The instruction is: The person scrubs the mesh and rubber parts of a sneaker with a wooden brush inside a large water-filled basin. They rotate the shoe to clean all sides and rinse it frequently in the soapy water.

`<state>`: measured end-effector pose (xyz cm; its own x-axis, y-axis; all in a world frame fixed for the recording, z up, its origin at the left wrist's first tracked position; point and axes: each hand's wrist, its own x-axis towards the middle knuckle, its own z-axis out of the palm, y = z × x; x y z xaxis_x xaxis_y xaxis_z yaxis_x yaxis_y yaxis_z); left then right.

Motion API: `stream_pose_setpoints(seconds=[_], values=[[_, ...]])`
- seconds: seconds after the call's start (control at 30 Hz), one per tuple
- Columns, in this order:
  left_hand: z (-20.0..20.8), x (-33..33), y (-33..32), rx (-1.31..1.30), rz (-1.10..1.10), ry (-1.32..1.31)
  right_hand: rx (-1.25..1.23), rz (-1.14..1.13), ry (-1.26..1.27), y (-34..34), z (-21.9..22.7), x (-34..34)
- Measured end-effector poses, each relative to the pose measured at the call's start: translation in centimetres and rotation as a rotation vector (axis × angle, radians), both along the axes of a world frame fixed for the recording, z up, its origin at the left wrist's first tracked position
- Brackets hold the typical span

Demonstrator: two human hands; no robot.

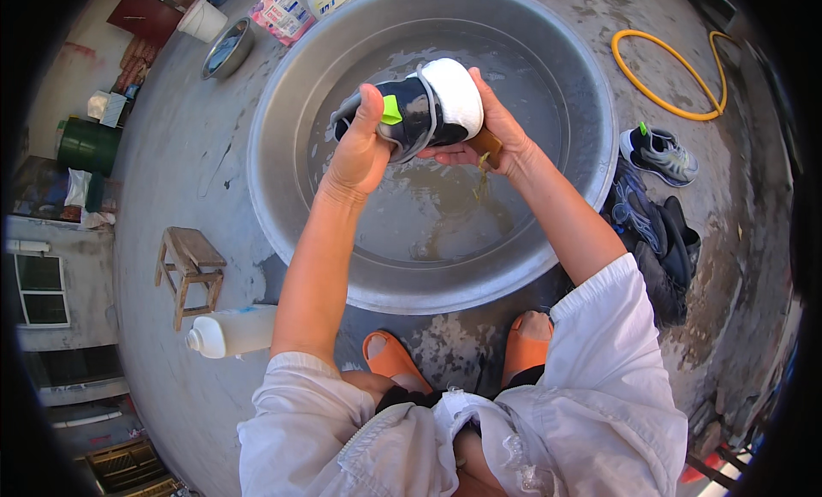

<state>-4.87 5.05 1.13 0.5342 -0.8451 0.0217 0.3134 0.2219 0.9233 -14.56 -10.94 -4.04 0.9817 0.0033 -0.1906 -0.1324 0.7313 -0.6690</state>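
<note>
A dark shoe (411,112) with a white end, grey edging and a bright green tab is held on its side above the wide grey metal basin (287,232). My left hand (358,150) is closed on the shoe's opening end, thumb up. My right hand (505,124) supports the white end, its fingers reaching underneath. In that same hand sits a brown wooden handle (485,144) with a yellowish string hanging from it; whether it has bristles is hidden. Cloudy, shallow water (428,206) covers the basin's bottom.
Right of the basin lie a grey shoe (672,159), several dark shoes (655,232) and a yellow hose (664,112). At left are a wooden stool (190,261), a white jug (231,333) and a metal bowl (229,50). A pink package (282,13) stands behind the basin.
</note>
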Motion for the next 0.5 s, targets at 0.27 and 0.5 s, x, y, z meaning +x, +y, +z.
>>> stream_pose_setpoints(seconds=[0.27, 0.5], values=[[0.2, 1.2, -1.0, -0.021, 0.261, 0.353, -0.147, -0.067, 0.121, -0.7, -4.3, 0.9], [0.6, 2.8, -0.4, -0.096, 0.216, 0.109, -1.134, -0.246, 0.637, -0.9, -10.7, -0.2]])
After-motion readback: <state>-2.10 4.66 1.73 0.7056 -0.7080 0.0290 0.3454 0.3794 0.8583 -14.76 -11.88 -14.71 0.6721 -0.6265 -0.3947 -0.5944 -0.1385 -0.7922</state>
